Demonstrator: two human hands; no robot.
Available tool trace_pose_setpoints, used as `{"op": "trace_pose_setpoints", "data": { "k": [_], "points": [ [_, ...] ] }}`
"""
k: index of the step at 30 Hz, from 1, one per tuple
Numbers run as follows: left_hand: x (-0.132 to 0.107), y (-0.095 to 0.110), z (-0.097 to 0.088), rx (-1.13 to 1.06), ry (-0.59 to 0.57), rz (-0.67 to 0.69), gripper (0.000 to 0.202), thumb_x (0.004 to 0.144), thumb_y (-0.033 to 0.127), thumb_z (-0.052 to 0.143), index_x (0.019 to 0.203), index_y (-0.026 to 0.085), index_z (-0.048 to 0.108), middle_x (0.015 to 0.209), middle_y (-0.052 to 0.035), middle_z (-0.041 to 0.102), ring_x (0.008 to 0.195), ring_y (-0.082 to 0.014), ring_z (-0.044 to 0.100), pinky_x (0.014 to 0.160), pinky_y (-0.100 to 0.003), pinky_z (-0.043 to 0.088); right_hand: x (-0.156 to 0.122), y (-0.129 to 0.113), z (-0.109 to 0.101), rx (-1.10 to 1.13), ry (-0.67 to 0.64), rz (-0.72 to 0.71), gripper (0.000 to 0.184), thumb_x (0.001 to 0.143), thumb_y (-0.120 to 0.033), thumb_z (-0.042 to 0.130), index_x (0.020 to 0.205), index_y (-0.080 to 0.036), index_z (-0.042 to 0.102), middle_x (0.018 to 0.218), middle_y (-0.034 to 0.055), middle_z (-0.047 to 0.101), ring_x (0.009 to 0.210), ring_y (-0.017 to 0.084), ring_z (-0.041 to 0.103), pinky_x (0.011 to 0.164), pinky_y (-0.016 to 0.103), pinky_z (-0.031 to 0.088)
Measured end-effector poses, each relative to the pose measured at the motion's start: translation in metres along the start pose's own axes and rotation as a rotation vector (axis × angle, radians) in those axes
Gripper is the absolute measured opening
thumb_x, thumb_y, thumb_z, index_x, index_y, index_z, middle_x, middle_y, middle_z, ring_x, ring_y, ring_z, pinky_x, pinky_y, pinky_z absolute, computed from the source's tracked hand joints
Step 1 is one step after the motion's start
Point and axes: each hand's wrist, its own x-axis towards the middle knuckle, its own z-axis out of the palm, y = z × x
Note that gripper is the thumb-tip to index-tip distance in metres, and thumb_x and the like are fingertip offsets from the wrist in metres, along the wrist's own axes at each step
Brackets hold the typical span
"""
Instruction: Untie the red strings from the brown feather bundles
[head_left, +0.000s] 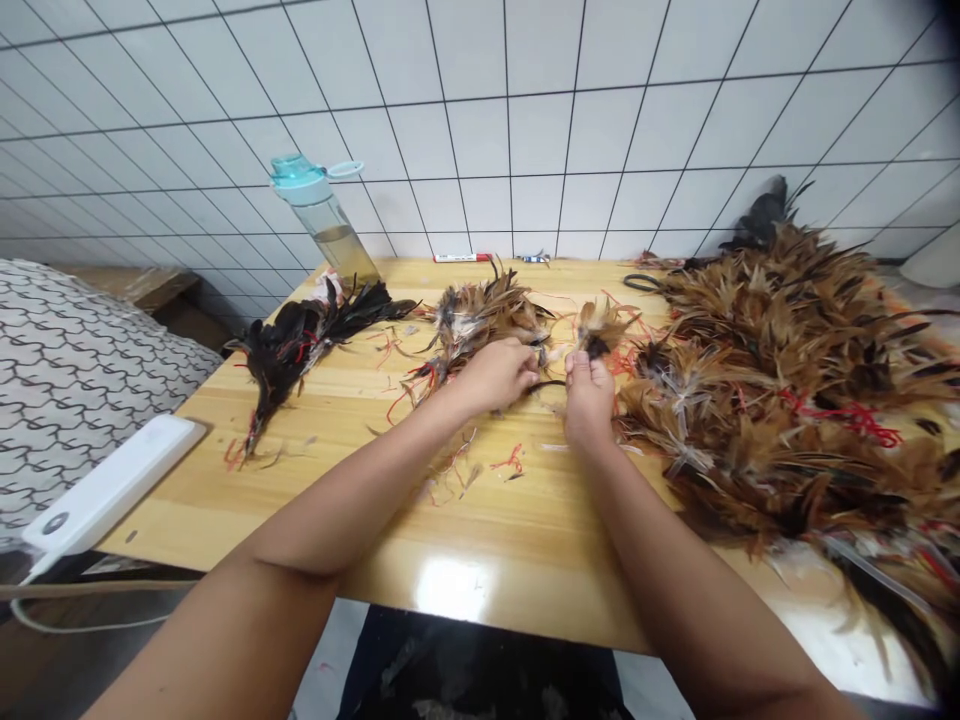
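My right hand point(589, 395) is closed around a small bundle of brown feathers point(604, 325), which stands up from my fist. My left hand point(499, 372) is closed too, fingers pinched at the edge of a brown feather pile point(480, 315) and close to the bundle's base; what it pinches is too small to make out. Both hands are over the middle of a light wooden table point(480, 540), almost touching each other.
A large heap of brown feathers point(795, 380) covers the table's right side. A pile of black feathers point(300, 335) lies at the left, by a water bottle point(322, 215). Red thread scraps point(510, 460) dot the table. A white power bank point(112, 485) sits at the left edge; a red marker point(461, 258) lies by the tiled wall.
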Motion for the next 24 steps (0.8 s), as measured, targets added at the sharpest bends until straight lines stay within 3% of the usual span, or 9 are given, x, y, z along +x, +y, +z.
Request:
{"op": "trace_pose_setpoints", "data": {
  "k": [5, 8, 10, 13, 17, 20, 24],
  "points": [
    [0.005, 0.009, 0.018, 0.197, -0.085, 0.0, 0.014, 0.08, 0.018, 0.055, 0.084, 0.013, 0.066, 0.09, -0.0119, 0.065, 0.088, -0.025, 0.06, 0.078, -0.035, 0.045, 0.0, 0.003, 0.001, 0.035, 0.087, 0.017, 0.045, 0.081, -0.063, 0.047, 0.064, -0.021, 0.043, 0.057, -0.0038, 0.045, 0.059, 0.011, 0.046, 0.058, 0.023, 0.037],
    [0.003, 0.002, 0.014, 0.116, 0.0, -0.019, 0.013, 0.08, 0.014, 0.05, 0.081, 0.015, 0.063, 0.087, -0.0092, 0.063, 0.084, -0.021, 0.059, 0.077, -0.032, 0.044, -0.001, 0.005, 0.002, 0.019, 0.085, 0.015, 0.044, 0.082, -0.062, 0.046, 0.064, -0.021, 0.043, 0.058, -0.0033, 0.047, 0.06, 0.011, 0.046, 0.059, 0.023, 0.037],
    [-0.001, -0.006, 0.008, -0.053, 0.121, -0.079, 0.009, 0.081, 0.017, 0.052, 0.079, 0.016, 0.06, 0.082, -0.0055, 0.062, 0.077, -0.0166, 0.056, 0.073, -0.029, 0.043, -0.003, 0.005, 0.002, 0.002, 0.062, 0.006, 0.044, 0.082, -0.062, 0.045, 0.064, -0.021, 0.044, 0.06, -0.0029, 0.048, 0.061, 0.011, 0.046, 0.06, 0.024, 0.038],
    [-0.008, -0.017, -0.001, -0.487, 0.255, -0.224, 0.007, 0.081, 0.022, 0.056, 0.078, 0.016, 0.054, 0.069, 0.0003, 0.056, 0.062, -0.0104, 0.049, 0.061, -0.023, 0.039, -0.006, 0.002, 0.003, -0.038, 0.018, -0.013, 0.043, 0.082, -0.06, 0.046, 0.064, -0.021, 0.045, 0.063, -0.0022, 0.05, 0.065, 0.012, 0.048, 0.066, 0.025, 0.039],
    [-0.016, -0.023, -0.001, -1.062, 0.209, -0.336, 0.02, 0.077, 0.029, 0.064, 0.076, 0.016, 0.048, 0.059, 0.0038, 0.052, 0.05, -0.0064, 0.044, 0.051, -0.019, 0.035, -0.012, -0.002, 0.005, -0.11, -0.043, -0.017, 0.039, 0.082, -0.055, 0.049, 0.064, -0.02, 0.049, 0.065, -0.0014, 0.054, 0.067, 0.013, 0.048, 0.068, 0.026, 0.039],
    [-0.019, -0.019, 0.002, -1.193, 0.182, -0.321, 0.026, 0.073, 0.03, 0.069, 0.075, 0.015, 0.049, 0.06, 0.003, 0.055, 0.051, -0.0059, 0.047, 0.051, -0.018, 0.036, -0.014, -0.003, 0.006, -0.16, -0.07, -0.004, 0.038, 0.081, -0.053, 0.049, 0.063, -0.02, 0.052, 0.061, -0.0019, 0.053, 0.062, 0.012, 0.045, 0.064, 0.026, 0.037],
    [-0.019, -0.01, 0.005, -1.153, 0.183, -0.269, 0.024, 0.075, 0.03, 0.069, 0.076, 0.015, 0.05, 0.063, 0.003, 0.055, 0.055, -0.0065, 0.05, 0.055, -0.018, 0.04, -0.013, 0.004, 0.006, -0.244, -0.137, -0.027, 0.037, 0.079, -0.051, 0.052, 0.062, -0.02, 0.058, 0.057, -0.0018, 0.053, 0.059, 0.013, 0.046, 0.064, 0.028, 0.038]
  ]
}}
